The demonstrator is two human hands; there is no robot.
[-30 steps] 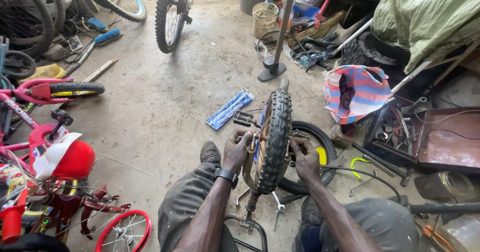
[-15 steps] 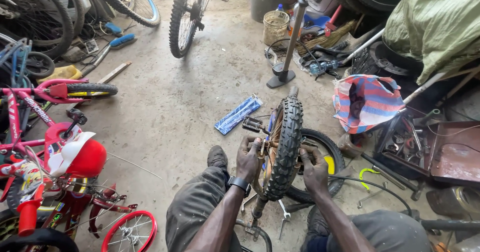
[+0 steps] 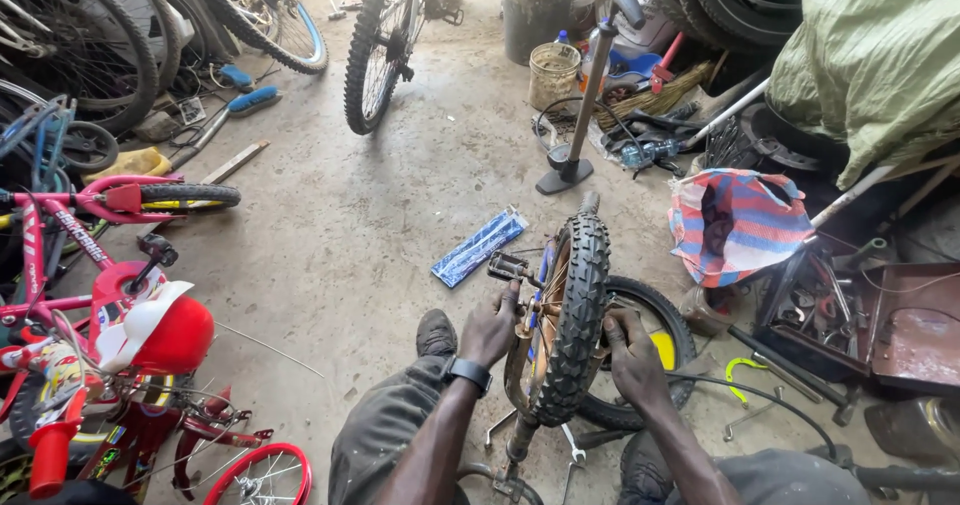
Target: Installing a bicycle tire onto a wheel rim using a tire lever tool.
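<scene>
Small knobby bike wheel (image 3: pixel 575 315) stands upright on the concrete floor (image 3: pixel 350 245), between the person's knees. Left hand (image 3: pixel 490 330) is curled closed on the wheel's left side at the rusty frame (image 3: pixel 522 350), watch on wrist. Right hand (image 3: pixel 632 350) presses the wheel's right sidewall, fingers bent; how firm the grip is, can't tell. Black pedal (image 3: pixel 507 266) just left of the wheel top. Blue flat package (image 3: pixel 479 247) left of the wheel. Floor pump (image 3: pixel 578 115) beyond the wheel. Striped bag (image 3: pixel 735 223) right of it. Second tyre (image 3: pixel 655 365) lies behind the wheel's right side.
</scene>
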